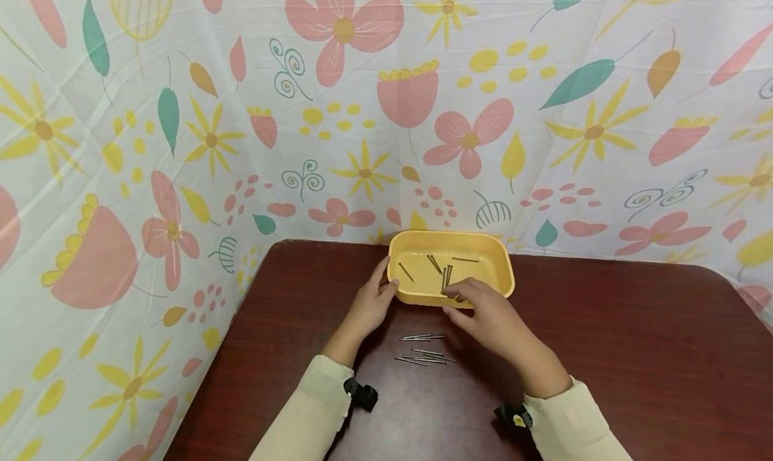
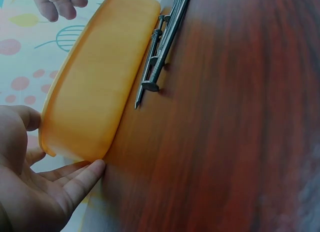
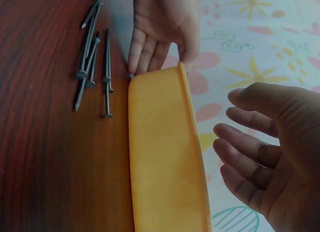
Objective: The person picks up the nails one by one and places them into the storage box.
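A shallow yellow plastic tray (image 1: 417,298) stands on the table against the patterned cloth, with several nails (image 1: 435,264) lying loose inside. My left hand (image 1: 370,303) holds the tray's left end, with thumb and fingers spread around the front corner between rim and base (image 2: 55,187). Over the front rim, my right hand (image 1: 492,313) hovers with loosely bent, parted fingers. Nothing shows between those fingers (image 3: 245,147) in the right wrist view. In front of the tray, more nails lie on the table in two small groups, a farther one (image 1: 421,337) and a nearer one (image 1: 423,359).
The dark red-brown wooden table (image 1: 604,327) spreads out to both sides of the tray. A floral cloth (image 1: 362,112) hangs behind it and along the left. Black straps (image 1: 362,394) circle both wrists over the pale sleeves.
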Action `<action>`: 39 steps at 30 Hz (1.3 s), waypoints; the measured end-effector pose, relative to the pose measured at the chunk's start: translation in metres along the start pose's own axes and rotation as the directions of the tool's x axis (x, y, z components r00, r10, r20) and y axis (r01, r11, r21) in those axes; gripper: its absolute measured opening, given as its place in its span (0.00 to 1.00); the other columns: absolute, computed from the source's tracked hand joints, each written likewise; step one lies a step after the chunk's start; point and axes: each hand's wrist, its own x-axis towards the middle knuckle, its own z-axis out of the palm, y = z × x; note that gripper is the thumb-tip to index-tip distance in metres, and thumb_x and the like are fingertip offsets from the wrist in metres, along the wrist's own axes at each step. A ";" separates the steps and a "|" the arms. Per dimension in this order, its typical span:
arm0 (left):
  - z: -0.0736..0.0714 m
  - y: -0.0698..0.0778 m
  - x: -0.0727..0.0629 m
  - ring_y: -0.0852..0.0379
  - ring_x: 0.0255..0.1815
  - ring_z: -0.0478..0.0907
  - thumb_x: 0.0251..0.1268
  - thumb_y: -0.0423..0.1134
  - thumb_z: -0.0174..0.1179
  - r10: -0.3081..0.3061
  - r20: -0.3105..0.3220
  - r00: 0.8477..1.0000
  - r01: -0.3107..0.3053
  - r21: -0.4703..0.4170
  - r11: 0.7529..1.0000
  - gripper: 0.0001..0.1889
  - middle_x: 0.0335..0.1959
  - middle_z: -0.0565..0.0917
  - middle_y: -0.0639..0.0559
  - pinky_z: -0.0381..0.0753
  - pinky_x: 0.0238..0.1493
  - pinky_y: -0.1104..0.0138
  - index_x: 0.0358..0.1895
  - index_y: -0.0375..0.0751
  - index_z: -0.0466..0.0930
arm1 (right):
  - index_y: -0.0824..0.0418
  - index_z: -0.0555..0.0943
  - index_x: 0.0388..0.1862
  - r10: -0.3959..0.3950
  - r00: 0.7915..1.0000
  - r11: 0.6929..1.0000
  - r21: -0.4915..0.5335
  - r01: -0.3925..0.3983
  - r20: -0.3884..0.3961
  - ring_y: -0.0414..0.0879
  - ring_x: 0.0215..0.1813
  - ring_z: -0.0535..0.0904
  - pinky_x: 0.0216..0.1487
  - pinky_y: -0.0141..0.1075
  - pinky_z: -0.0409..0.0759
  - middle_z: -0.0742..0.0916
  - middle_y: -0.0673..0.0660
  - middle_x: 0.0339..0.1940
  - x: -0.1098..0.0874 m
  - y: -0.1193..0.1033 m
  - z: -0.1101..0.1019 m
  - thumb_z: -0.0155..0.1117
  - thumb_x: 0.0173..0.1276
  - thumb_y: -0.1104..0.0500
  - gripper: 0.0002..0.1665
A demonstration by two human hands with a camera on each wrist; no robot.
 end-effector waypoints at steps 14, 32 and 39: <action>0.000 0.000 0.000 0.49 0.68 0.77 0.80 0.53 0.48 0.010 -0.001 1.000 -0.010 0.026 1.000 0.32 0.67 0.80 0.43 0.71 0.70 0.47 0.81 0.70 0.48 | 0.60 0.86 0.51 -0.009 0.982 1.000 0.003 0.009 0.191 0.48 0.52 0.85 0.54 0.48 0.83 0.89 0.52 0.46 -0.003 -0.010 0.015 0.71 0.67 0.57 0.15; -0.001 0.004 -0.001 0.50 0.67 0.78 0.79 0.54 0.48 -0.009 0.000 1.000 0.009 0.016 1.000 0.32 0.68 0.79 0.43 0.72 0.70 0.47 0.81 0.71 0.48 | 0.60 0.84 0.53 0.072 0.941 0.996 -0.068 -0.052 0.330 0.45 0.48 0.81 0.50 0.45 0.80 0.82 0.54 0.48 -0.008 -0.006 0.032 0.72 0.66 0.59 0.17; 0.000 0.003 -0.001 0.50 0.67 0.78 0.79 0.55 0.48 -0.003 -0.005 1.000 0.003 0.019 1.000 0.32 0.69 0.77 0.42 0.72 0.70 0.48 0.81 0.70 0.49 | 0.59 0.84 0.46 0.052 0.948 0.997 -0.071 -0.031 0.315 0.44 0.44 0.79 0.47 0.43 0.80 0.80 0.52 0.44 -0.009 -0.002 0.036 0.72 0.65 0.61 0.11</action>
